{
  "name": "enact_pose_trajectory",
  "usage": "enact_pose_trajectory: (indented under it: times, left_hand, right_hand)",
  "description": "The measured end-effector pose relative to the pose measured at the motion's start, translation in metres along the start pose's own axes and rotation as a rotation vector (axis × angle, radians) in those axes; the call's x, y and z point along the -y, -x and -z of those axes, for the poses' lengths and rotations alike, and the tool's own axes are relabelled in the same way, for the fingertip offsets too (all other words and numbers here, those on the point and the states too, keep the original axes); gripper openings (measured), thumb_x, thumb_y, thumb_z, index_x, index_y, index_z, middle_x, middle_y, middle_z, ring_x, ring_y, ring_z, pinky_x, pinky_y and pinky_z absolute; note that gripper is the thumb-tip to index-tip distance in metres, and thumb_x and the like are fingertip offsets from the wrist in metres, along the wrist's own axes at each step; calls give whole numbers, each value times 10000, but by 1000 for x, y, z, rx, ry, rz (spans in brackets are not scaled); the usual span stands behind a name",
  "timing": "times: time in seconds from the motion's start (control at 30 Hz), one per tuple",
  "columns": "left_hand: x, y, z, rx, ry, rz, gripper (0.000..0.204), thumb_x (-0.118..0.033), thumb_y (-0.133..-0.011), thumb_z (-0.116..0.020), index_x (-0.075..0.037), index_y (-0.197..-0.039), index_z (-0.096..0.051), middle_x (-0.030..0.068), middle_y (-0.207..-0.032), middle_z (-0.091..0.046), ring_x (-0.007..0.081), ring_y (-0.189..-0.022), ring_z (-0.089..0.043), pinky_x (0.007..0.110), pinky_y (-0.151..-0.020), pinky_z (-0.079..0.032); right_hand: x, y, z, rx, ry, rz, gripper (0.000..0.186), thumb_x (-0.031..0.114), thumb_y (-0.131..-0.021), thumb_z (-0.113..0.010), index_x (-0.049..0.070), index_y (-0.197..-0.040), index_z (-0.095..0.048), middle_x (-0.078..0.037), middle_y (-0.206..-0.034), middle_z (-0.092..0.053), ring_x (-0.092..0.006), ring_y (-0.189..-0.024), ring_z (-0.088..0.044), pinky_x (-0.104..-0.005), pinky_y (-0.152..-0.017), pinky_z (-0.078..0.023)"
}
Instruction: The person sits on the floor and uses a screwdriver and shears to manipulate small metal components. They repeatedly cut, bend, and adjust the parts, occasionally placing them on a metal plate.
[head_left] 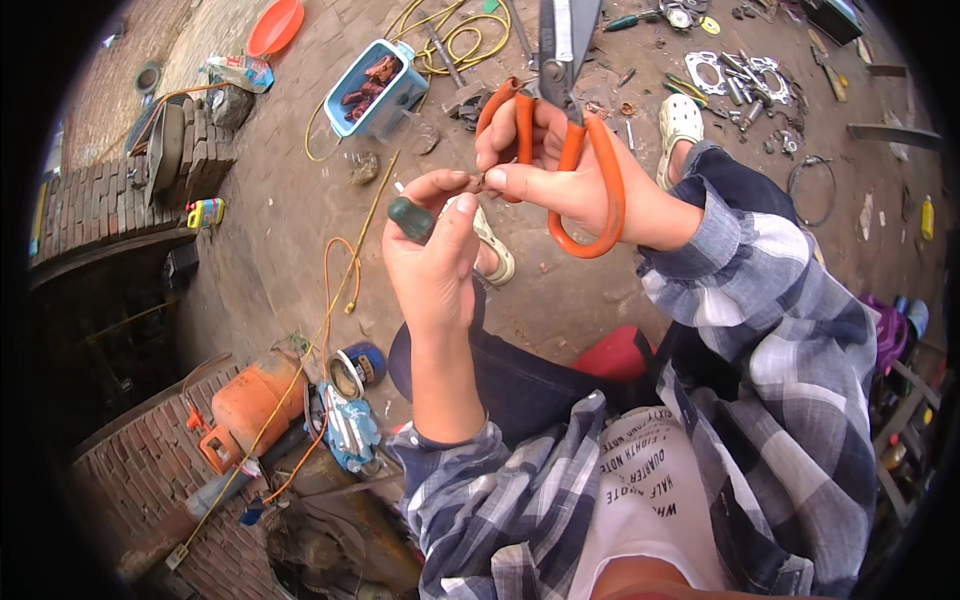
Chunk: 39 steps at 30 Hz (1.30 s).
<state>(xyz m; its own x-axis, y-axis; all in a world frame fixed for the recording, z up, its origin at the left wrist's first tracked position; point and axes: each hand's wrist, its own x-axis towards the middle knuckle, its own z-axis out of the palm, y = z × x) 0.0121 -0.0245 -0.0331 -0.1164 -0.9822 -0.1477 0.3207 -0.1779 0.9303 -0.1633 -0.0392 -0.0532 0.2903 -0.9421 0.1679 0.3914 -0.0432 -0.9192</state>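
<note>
My left hand [432, 270] is closed round a dark green handle [410, 218], likely a screwdriver's; a thin pale tip shows beyond the finger. Its thumb and forefinger come together beside the thumb of my right hand [585, 190]. Between the fingertips sits a small brownish piece [478, 183], too small to name. Hooked in my right hand are metal shears [566, 60] with orange handles, blades pointing away from me. The handle loops stand apart around my fingers and palm.
A blue tub [375, 90] with reddish scraps stands ahead, beside coiled yellow hose [465, 45]. Metal gaskets [705, 72] and loose engine parts lie at far right. An orange gas cylinder [258, 398], a tin can [352, 372] and a yellow cord [325, 325] are at left.
</note>
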Motion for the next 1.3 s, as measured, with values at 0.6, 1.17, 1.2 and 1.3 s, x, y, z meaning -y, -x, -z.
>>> enact_pose_trajectory:
  times: [0.6, 1.17, 1.2, 1.3]
  left_hand:
    - [8, 6, -3, -154, -246, -414, 133, -21, -876, -650, 40, -993, -630, 28, -814, -599, 12, -503, -409, 176, -427, -271]
    - [17, 11, -3, -395, -510, -741, 142, 7, -889, -614, 38, -1027, -595, 79, -943, -614, 109, -778, -551, 241, -665, -434]
    - [19, 8, -4, -405, -481, -775, 144, -8, -904, -603, 47, -1036, -581, 60, -864, -607, 66, -676, -498, 212, -578, -380]
    - [19, 6, -6, -446, -426, -751, 165, -51, -930, -586, 60, -1051, -560, 40, -764, -601, 24, -534, -437, 183, -467, -312]
  right_hand:
    - [6, 7, -12, -51, 112, -136, 331, 241, -860, -709, -3, -982, -522, -47, -809, -584, -98, -779, -580, -279, -682, -481]
    - [-12, 30, -41, 13, 605, 16, 608, 430, -839, -697, -19, -1113, -392, -190, -984, -481, -315, -894, -501, -390, -803, -429]
    - [-12, 30, -42, -2, 627, 34, 607, 417, -832, -708, -18, -1111, -390, -197, -1004, -475, -331, -919, -500, -396, -820, -424]
    - [-6, 27, -41, -19, 707, 55, 581, 366, -815, -733, -13, -1092, -390, -194, -1015, -453, -352, -934, -487, -409, -832, -417]
